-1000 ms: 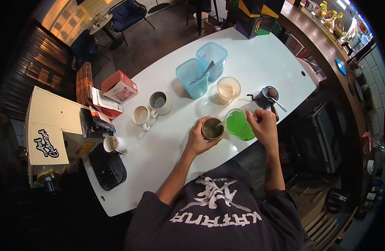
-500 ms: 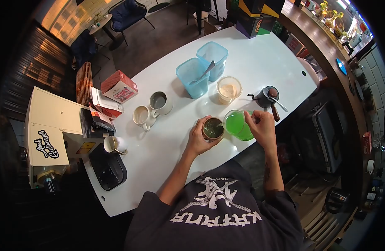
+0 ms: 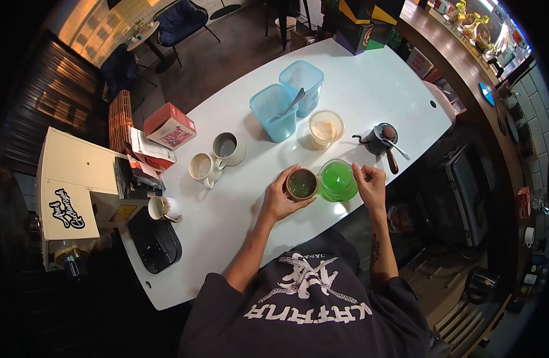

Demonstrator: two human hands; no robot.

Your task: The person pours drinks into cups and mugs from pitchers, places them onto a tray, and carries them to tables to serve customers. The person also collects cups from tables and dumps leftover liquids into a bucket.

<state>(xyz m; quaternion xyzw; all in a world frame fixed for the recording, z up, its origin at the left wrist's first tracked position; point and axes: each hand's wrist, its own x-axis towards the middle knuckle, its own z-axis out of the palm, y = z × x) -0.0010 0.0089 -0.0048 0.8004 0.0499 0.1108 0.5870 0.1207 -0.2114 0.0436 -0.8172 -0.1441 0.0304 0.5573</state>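
Note:
My left hand (image 3: 280, 200) is wrapped round a brown-rimmed cup (image 3: 302, 184) of dark greenish liquid, near the table's front edge. Just right of it, a clear glass jug (image 3: 338, 181) with bright green liquid is upright, its spout side close against the cup's rim. My right hand (image 3: 370, 186) closes on the jug's right side, where the handle is mostly hidden by the fingers. Beyond both stands a clear plastic tub (image 3: 326, 129) with pale contents.
Two blue plastic containers (image 3: 274, 113) stand at the back, one with a spoon. Left are two mugs (image 3: 227, 148), a red box (image 3: 170, 125), another mug (image 3: 163, 208) and a cream-coloured machine (image 3: 71, 185). A small dark pot (image 3: 379, 140) with a spoon sits right on the white table (image 3: 244, 206).
The jug was tilted towards the cup, and now it is level, its green surface facing up. My right hand has turned and lowered slightly with it. My left hand has hardly moved.

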